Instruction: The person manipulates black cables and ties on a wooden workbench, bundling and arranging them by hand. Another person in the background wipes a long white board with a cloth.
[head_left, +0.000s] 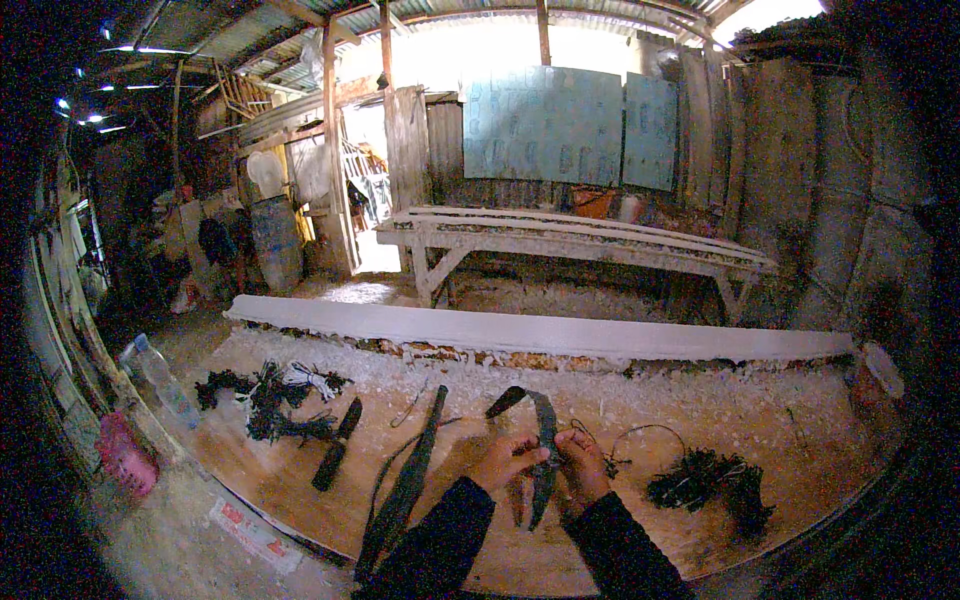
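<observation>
Near the front middle of the wooden table, my left hand (512, 462) and my right hand (583, 464) are closed on a dark, narrow, flexible-looking strip (543, 480). It runs up and down between them, and its upper end bends over to the left toward a black tip (506, 402). My fingers pinch it from both sides. Left of my hands lies a long, dark tapered strip (405, 485) with a thin cord beside it. Farther left is a dark, knife-like tool (337, 445). A thin dark cord loop (652, 428) lies right of my right hand.
Tangled dark cord bundles lie at left (275, 405) and right (705, 485). A long whitish beam (540, 332) crosses the table's far side, among pale crumbs. A clear bottle (160, 375) and pink plastic item (127, 455) are at left. Behind stands a long bench (560, 242).
</observation>
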